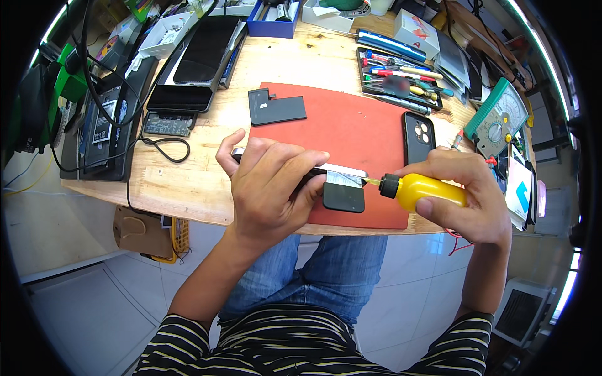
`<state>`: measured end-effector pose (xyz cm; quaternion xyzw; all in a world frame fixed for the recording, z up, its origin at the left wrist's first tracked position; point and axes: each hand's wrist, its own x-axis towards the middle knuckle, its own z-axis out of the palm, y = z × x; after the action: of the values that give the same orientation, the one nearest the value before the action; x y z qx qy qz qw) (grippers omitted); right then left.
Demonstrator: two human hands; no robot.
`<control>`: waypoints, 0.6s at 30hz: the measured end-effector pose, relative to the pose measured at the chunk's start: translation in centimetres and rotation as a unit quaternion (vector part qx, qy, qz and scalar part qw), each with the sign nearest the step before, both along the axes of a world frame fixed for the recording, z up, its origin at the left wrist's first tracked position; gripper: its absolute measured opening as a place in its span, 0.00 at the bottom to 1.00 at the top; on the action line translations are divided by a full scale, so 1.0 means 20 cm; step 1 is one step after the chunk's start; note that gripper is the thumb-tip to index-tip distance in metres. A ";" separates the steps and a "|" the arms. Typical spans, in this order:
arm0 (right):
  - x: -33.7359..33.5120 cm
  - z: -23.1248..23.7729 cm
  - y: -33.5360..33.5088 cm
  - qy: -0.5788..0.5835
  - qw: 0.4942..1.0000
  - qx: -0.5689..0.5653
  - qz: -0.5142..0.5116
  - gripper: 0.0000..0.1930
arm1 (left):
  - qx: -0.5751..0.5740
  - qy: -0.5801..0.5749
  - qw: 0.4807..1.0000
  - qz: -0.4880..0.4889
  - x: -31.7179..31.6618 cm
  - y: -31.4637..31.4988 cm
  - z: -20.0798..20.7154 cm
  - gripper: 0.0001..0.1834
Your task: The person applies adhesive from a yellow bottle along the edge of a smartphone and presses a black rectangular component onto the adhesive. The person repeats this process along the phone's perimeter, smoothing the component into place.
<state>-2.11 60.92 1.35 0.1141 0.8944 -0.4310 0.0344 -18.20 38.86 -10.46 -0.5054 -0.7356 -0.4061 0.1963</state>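
Observation:
My left hand [266,182] is closed round a dark, flat phone-like device, mostly hidden by the fingers. From its right end a black rectangular piece [343,198] hangs down, with a white printed label [342,180] just above it. My right hand [467,191] grips a yellow squeeze bottle [429,191] with a black cap, held sideways. Its thin nozzle points left and meets the device's edge by the label; whether liquid comes out cannot be seen. Beneath both hands lies a red mat [370,135]. An L-shaped black battery [276,108] rests on its far left part.
A black phone case [418,138] lies at the mat's right edge. Beyond it are a tray of pens and tools [401,78] and a green multimeter [498,122]. Stacked phones [207,53], a circuit board [168,124] and a looped black cable [172,147] occupy the left.

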 end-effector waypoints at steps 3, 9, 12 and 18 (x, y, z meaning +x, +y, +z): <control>-0.01 0.00 -0.01 -0.005 1.000 -0.005 -0.011 0.30 | -0.004 0.002 1.000 0.000 0.00 0.00 0.00 0.14; 0.00 0.00 0.00 -0.007 1.000 -0.005 -0.013 0.29 | -0.013 -0.004 1.000 -0.002 0.00 0.00 0.00 0.16; 0.01 0.00 0.02 0.014 1.000 0.011 0.000 0.26 | -0.015 -0.008 1.000 -0.002 0.00 0.00 0.00 0.16; 0.02 0.00 0.07 0.078 0.995 -0.059 -0.028 0.24 | -0.017 -0.011 1.000 0.001 0.00 0.00 0.00 0.15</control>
<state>-1.79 62.24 1.31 0.1026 0.8639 -0.4915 -0.0407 -18.27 38.87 -10.52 -0.5035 -0.7448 -0.3992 0.1798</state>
